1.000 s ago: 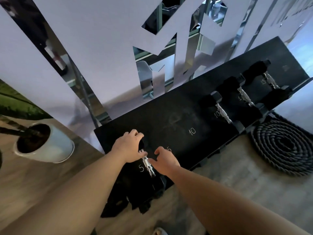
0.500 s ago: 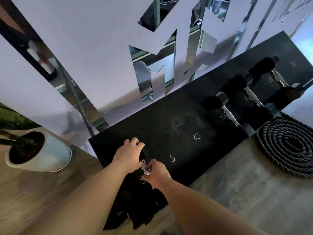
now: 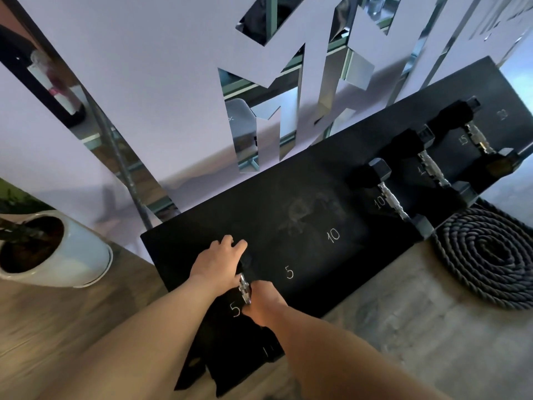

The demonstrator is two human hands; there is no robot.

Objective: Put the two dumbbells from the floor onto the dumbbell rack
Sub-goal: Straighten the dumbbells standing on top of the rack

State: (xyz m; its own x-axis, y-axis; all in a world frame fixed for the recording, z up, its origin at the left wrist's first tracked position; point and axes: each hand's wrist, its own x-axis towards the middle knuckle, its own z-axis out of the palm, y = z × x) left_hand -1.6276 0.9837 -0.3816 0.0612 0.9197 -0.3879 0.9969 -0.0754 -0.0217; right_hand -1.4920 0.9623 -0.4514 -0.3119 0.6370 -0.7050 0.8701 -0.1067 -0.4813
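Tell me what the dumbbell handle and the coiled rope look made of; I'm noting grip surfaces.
Dumbbell handle: bright silvery metal, likely chromed steel, with ridged bands catching light. Coiled rope: thick twisted strands, dark grey and matte, probably synthetic or cotton fibre; the picture cannot settle which.

soft, dim indoor light, cool and purplish on the wall [image 3: 161,82]. the black dumbbell rack [image 3: 288,226] is so dark that its surface detail is nearly lost; only the chalk-white numbers stand out. mirror strips [image 3: 326,90] in the wall throw bright reflections. the wide lens bends straight lines and stretches the forearms near the bottom edge. the floor [image 3: 57,319] at lower left is smeared with motion blur.
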